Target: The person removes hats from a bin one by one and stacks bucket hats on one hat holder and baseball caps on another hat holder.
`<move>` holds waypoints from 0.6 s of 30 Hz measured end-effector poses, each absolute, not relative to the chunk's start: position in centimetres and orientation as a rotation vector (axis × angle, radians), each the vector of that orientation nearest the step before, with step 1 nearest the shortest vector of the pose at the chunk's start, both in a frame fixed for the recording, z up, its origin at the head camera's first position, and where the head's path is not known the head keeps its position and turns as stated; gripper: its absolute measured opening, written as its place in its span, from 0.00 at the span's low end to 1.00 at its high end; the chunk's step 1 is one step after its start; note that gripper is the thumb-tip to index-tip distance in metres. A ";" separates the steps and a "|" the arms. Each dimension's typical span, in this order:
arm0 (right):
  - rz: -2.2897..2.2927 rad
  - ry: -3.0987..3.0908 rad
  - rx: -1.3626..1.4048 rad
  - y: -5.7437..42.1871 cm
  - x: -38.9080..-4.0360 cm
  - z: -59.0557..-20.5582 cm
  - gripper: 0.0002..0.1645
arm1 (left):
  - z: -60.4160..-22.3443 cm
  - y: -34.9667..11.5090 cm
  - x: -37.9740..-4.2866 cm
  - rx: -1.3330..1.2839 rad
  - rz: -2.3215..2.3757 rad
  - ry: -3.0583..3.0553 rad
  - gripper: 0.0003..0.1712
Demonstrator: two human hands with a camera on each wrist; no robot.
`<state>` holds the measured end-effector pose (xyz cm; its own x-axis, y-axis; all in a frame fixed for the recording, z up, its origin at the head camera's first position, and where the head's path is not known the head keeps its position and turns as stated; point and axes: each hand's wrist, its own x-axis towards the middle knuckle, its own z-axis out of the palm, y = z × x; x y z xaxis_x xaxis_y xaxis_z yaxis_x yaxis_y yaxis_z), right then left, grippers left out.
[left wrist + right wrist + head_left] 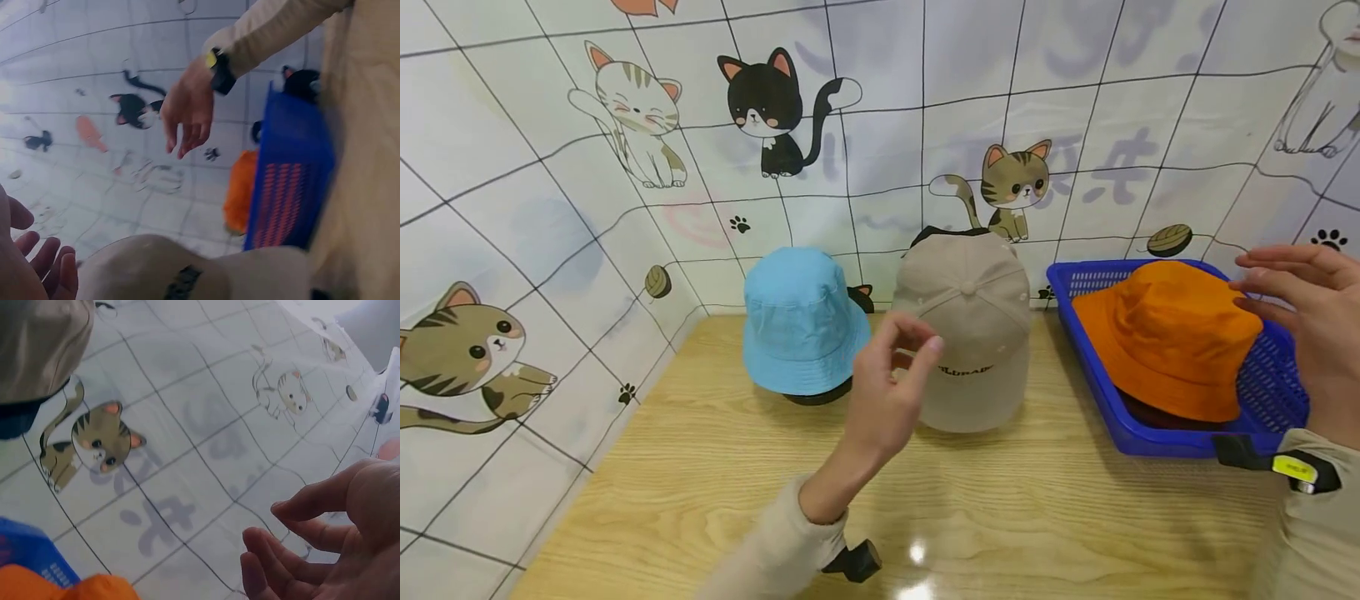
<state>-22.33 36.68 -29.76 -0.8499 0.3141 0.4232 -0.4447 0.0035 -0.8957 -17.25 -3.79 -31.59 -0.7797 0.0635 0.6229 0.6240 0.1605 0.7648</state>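
Note:
A beige baseball cap [981, 308] with dark lettering stands near the back of the table, a black edge showing behind its crown. In front of its left side is my left hand [883, 396], fingers loosely bent and thumb apart, holding nothing. An orange bucket hat [1172, 333] lies in a blue plastic basket [1108, 408] on the right, over something dark red. My right hand [1326, 333] hovers above the basket's right side, close to the orange hat, its fingers relaxed with nothing between them. Left of the cap sits a light blue bucket hat [797, 321].
Something black shows under the light blue hat's brim. The wooden table [715, 500] meets a wall covering [887, 167] with a grid and cartoon cats at the back and left. Both wrists carry a black strap.

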 end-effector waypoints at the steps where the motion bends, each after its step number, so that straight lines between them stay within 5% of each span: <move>1: 1.844 -1.821 0.090 37.4 -22.5 -30.0 0.15 | -32.1 -3.2 -17.2 -0.668 -1.665 -2.042 0.06; 4: 1.612 -2.075 -0.066 39.0 -23.0 -30.9 0.20 | -33.7 -1.4 -17.4 -0.737 -1.727 -2.164 0.07; 7: 1.235 -2.467 -0.238 40.1 -23.3 -31.5 0.12 | -35.3 0.4 -17.5 -0.821 -1.846 -2.263 0.09; 11: 0.826 -2.828 -0.258 40.8 -23.7 -32.3 0.35 | -37.0 3.0 -17.5 -0.871 -1.983 -2.379 0.10; 18: 0.882 -2.876 -0.280 40.3 -24.4 -32.8 0.35 | -38.3 6.9 -18.3 -0.895 -1.802 -2.583 0.17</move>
<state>-24.37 40.30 -32.84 -0.9756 0.2108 0.0607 0.1404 0.8129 -0.5652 -18.30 6.87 -38.31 -0.8423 0.5021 0.1957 0.3571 0.2480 0.9005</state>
